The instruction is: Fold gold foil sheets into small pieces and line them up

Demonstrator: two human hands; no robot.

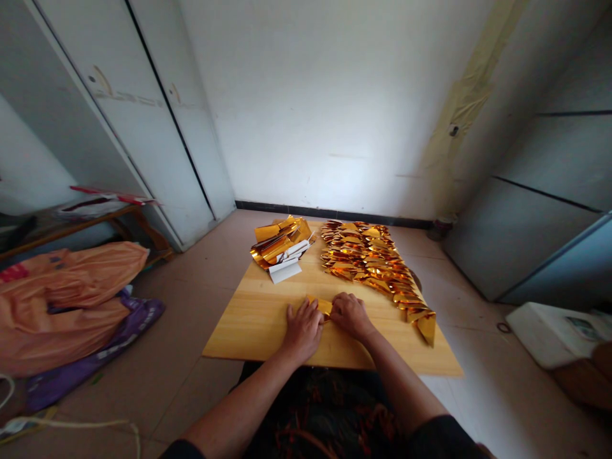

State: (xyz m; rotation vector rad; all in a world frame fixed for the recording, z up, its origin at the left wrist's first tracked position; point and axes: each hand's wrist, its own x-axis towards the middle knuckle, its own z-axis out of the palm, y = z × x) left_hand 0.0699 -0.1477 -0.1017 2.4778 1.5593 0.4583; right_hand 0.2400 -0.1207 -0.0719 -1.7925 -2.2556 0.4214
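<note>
A small sheet of gold foil paper [324,306] lies on the wooden board between my hands. My left hand [303,330] rests on its left side with the fingers spread and pressing down. At the right edge of the sheet, my right hand [352,315] is closed, its bent fingers pinching the paper. Part of the sheet is hidden under the fingers. Beyond my left hand sits a loose pile of gold foil sheets [275,245], some showing white backs. Rows of folded gold foil pieces [368,255] stand packed together on the right.
The wooden board [248,322] stands low in front of me. On the floor to the left lie an orange bag [71,299] and a purple bag [112,347]. A white box [549,331] is on the right, near a grey cabinet [535,210]. A white wall rises behind.
</note>
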